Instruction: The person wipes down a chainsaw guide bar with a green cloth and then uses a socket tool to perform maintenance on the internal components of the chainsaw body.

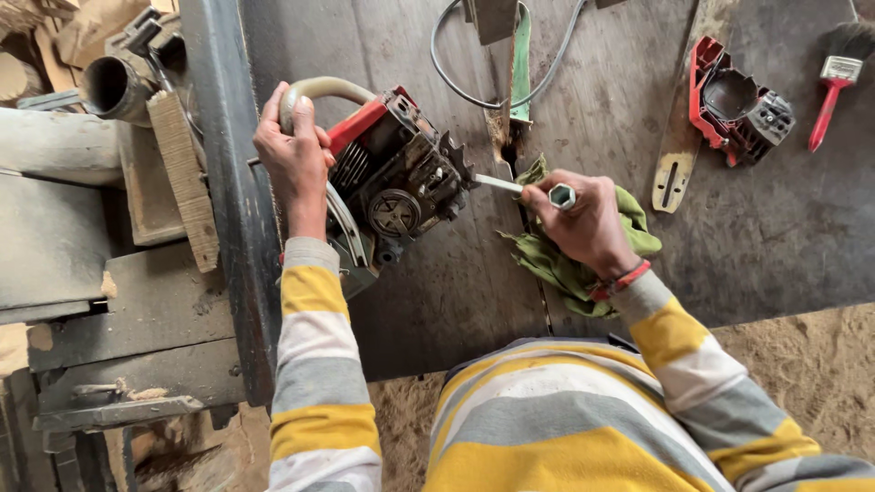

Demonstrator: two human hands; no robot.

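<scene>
A stripped red and black chainsaw body lies on a dark worn workbench. My left hand grips its curved grey handle bar at the left. My right hand holds a metal tube wrench whose flat end points at the saw's toothed side, almost touching it. A green rag lies crumpled under my right hand and wrist.
A red chainsaw side cover and a guide bar lie at the upper right, beside a red-handled brush. A grey cable loops at the top. Pipes and wooden blocks stand left; sawdust covers the floor.
</scene>
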